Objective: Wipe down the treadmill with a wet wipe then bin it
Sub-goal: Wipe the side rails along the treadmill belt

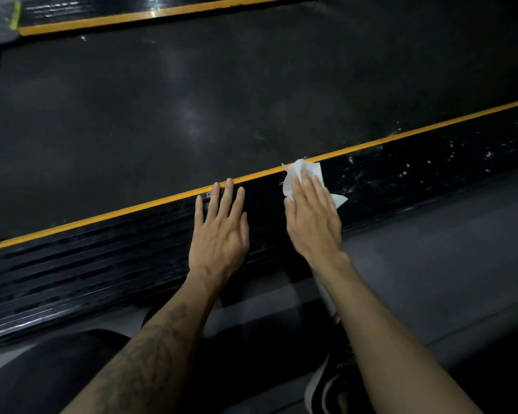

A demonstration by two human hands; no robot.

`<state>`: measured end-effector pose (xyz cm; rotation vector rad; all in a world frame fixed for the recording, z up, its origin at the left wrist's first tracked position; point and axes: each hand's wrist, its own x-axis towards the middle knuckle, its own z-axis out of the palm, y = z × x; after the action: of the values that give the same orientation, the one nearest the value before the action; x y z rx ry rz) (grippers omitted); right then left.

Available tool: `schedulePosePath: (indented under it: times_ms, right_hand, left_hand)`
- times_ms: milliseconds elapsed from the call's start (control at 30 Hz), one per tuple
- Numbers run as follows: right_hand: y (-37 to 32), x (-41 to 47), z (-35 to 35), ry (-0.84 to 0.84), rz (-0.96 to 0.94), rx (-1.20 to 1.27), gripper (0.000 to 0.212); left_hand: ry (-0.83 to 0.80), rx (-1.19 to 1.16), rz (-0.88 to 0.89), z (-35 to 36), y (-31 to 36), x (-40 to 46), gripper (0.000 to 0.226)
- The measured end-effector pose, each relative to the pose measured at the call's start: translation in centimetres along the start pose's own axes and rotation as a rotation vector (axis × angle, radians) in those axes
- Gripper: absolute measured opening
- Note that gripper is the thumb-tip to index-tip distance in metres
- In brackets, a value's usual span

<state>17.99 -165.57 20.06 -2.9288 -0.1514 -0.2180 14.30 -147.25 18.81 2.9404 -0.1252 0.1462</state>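
Grey floor (431, 264) fills the lower right, under a dark treadmill (192, 100) that crosses the frame. At centre, the right hand (313, 218) presses a white wipe (304, 170) flat on the black side rail (102, 264), fingers straight and together. Just left, the left hand (220, 231) rests spread on the rail, fingertips near the yellow stripe (132, 209).

Your right hand (311, 219) is pressing a white wet wipe (304, 174) flat against the near black side rail (102, 264) of the treadmill, fingers straight, just beside the yellow stripe (132, 208). Your left hand (219, 231) is resting flat on the same rail, fingertips reaching that stripe. The dark belt (192, 100) is lying beyond, and your striped shoe (326, 383) is showing on the grey floor (431, 264).
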Motion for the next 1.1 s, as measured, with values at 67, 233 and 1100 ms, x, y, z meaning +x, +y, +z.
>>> schedulePosePath:
  times_ms: [67, 233, 1100]
  right_hand:
    - [-1.1, -0.2, 0.1, -0.019, 0.036, 0.001, 0.070]
    - [-0.1, -1.0, 0.4, -0.060, -0.251, -0.040, 0.062]
    - [-1.6, -0.4, 0.8, 0.099, -0.030, -0.016, 0.056]
  left_hand:
    - [-0.011, 0.012, 0.035, 0.1, 0.0, 0.0, 0.059]
    - [0.006, -0.011, 0.010, 0.1, 0.3, 0.2, 0.059]
    - [0.030, -0.033, -0.098, 0.0, 2.3, 0.9, 0.051]
